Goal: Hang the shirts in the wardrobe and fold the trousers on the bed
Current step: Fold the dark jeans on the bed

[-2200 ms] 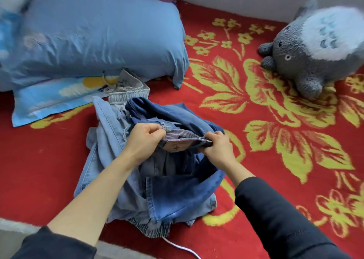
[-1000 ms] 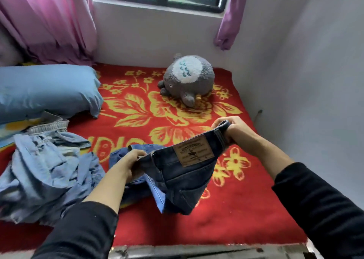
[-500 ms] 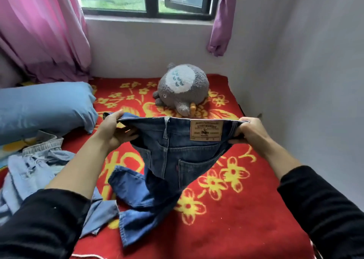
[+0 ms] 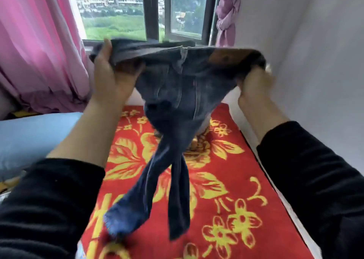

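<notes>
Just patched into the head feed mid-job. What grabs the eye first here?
The dark blue jeans fill the centre, stretched by the waistband between the left hand and the right hand, their legs dangling twisted over the red blanket with yellow flowers. A bright pink curtain hangs at left beside the window, which shows greenery and buildings.

Matt dark denim jeans (image 4: 177,93) with frayed hems, plush red blanket (image 4: 226,180), sheer pink cloth curtain (image 4: 39,47)
</notes>
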### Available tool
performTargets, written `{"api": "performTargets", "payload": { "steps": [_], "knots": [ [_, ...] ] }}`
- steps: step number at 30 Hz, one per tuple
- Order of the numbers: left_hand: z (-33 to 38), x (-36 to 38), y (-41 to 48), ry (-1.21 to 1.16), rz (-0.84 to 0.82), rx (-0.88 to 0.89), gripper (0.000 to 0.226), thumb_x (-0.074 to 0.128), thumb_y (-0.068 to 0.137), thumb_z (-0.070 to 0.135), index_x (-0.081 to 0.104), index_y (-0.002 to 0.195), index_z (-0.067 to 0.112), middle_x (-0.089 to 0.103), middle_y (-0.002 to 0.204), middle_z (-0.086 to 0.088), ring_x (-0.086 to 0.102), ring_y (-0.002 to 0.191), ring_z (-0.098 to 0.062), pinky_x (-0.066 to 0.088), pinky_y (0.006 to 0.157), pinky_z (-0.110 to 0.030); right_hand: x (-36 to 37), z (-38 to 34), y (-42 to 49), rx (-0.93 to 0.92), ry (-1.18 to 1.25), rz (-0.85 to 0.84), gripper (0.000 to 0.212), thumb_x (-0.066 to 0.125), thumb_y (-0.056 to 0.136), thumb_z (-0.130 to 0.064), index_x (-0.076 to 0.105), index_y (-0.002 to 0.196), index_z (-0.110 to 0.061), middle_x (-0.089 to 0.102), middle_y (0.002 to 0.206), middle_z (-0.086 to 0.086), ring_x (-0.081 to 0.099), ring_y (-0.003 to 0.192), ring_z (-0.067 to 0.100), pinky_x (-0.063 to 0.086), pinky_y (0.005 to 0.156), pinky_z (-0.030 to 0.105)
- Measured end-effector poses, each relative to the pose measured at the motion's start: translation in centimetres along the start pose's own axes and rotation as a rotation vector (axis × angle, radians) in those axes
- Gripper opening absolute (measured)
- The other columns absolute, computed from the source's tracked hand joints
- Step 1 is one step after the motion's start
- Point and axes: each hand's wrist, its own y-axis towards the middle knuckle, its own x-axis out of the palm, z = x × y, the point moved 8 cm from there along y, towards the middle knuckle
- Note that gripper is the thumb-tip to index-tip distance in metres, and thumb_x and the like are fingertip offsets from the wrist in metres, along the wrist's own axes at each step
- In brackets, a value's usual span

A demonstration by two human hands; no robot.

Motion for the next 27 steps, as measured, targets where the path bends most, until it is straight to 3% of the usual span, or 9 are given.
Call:
{"api": "performTargets", "payload": {
  "steps": [3, 7, 9, 12, 14, 18, 21, 24, 27],
  "knots": [
    [3.4, 2.9, 1.4, -0.06, -0.092, 0.126, 0.026, 0.048, 0.093, 0.025, 0.061, 0.099, 0.003, 0.058, 0.095, -0.017, 0.057, 0.089, -0.031, 0.048, 0.078, -0.039, 1.6, -6.7, -1.4, -0.459, -0.095, -0.026, 0.012, 0.041, 0.077, -0.013, 0.036, 0.07, -0.022, 0.038, 0.068, -0.011, 0.035, 0.059, -0.004, 0.037, 0.066, 0.018],
    [3.4, 2.8, 0.3, 0.003, -0.252, 0.144, 0.065, 0.053, 0.081, 0.016, 0.028, 0.131, -0.015, 0.034, 0.132, -0.038, 0.042, 0.117, -0.043, 0.036, 0.097, -0.046, 0.1, -8.1, -1.5, -0.613, -0.125, -0.05, 0.029, 0.043, 0.077, 0.004, 0.032, 0.07, -0.022, 0.034, 0.065, -0.014, 0.031, 0.057, -0.004, 0.033, 0.061, 0.023],
    [0.9, 0.5, -2.2, 0.102, -0.204, 0.065, 0.074, 0.049, 0.079, 0.018, 0.021, 0.138, -0.018, 0.027, 0.137, -0.034, 0.037, 0.125, -0.042, 0.034, 0.104, -0.044, -2.6, -5.9, -1.8, -0.57, -0.209, -0.048, 0.029, 0.045, 0.078, 0.001, 0.031, 0.07, -0.023, 0.033, 0.065, -0.015, 0.031, 0.06, -0.002, 0.032, 0.062, 0.027],
    [-4.3, -5.4, -7.6, 0.098, -0.044, -0.081, 0.068, 0.045, 0.074, 0.021, 0.042, 0.137, -0.004, 0.042, 0.138, -0.021, 0.042, 0.13, -0.035, 0.032, 0.112, -0.039, -7.8, -1.0, -3.9, -0.492, -0.408, -0.148, 0.036, 0.048, 0.084, 0.003, 0.029, 0.07, -0.025, 0.033, 0.067, -0.012, 0.029, 0.061, -0.001, 0.031, 0.06, 0.022],
    [-7.6, -11.1, -12.1, 0.085, 0.149, -0.148, 0.067, 0.05, 0.066, 0.021, 0.052, 0.131, 0.003, 0.053, 0.133, -0.015, 0.052, 0.123, -0.03, 0.037, 0.107, -0.037, -11.4, 2.4, -6.2, -0.447, -0.532, -0.276, 0.038, 0.049, 0.087, 0.002, 0.029, 0.069, -0.025, 0.034, 0.064, -0.011, 0.031, 0.056, -0.002, 0.028, 0.053, 0.014],
    [-15.4, -21.7, -22.3, 0.169, 0.579, -0.374, 0.075, 0.071, 0.039, 0.021, 0.061, 0.112, 0.008, 0.067, 0.106, -0.009, 0.065, 0.093, -0.025, 0.051, 0.087, -0.032, -19.0, 11.7, -9.6, -0.186, -0.788, -0.588, 0.031, 0.052, 0.086, -0.009, 0.036, 0.066, -0.026, 0.049, 0.056, -0.015, 0.039, 0.052, 0.0, 0.03, 0.05, 0.015],
    [-20.8, -27.8, -32.0, 0.332, 0.902, -0.585, 0.009, 0.056, 0.07, 0.014, 0.056, 0.077, 0.011, 0.061, 0.054, -0.002, 0.06, 0.046, -0.016, 0.052, 0.046, -0.02, -26.7, 20.4, -11.5, 0.019, -1.17, -0.807, 0.031, 0.053, 0.077, 0.004, 0.047, 0.07, -0.026, 0.054, 0.081, -0.012, 0.056, 0.08, 0.019, 0.037, 0.065, 0.026],
    [-25.4, -31.7, -41.1, 0.479, 1.052, -0.796, 0.014, 0.05, 0.084, 0.01, 0.047, 0.07, 0.012, 0.05, 0.04, -0.001, 0.05, 0.033, -0.013, 0.045, 0.037, -0.016, -34.5, 26.9, -14.5, 0.09, -1.636, -1.16, 0.021, 0.057, 0.076, -0.011, 0.062, 0.095, -0.018, 0.049, 0.129, 0.002, 0.047, 0.122, 0.028, 0.042, 0.089, 0.033],
    [-27.5, -32.9, -48.3, 0.498, 1.131, -0.888, 0.009, 0.053, 0.086, 0.007, 0.05, 0.08, 0.012, 0.052, 0.039, 0.0, 0.051, 0.031, -0.012, 0.044, 0.035, -0.017, -39.5, 29.4, -18.3, 0.122, -1.793, -1.507, 0.02, 0.053, 0.08, -0.017, 0.06, 0.098, -0.022, 0.052, 0.131, -0.001, 0.041, 0.13, 0.022, 0.04, 0.091, 0.032]
  ]
}}
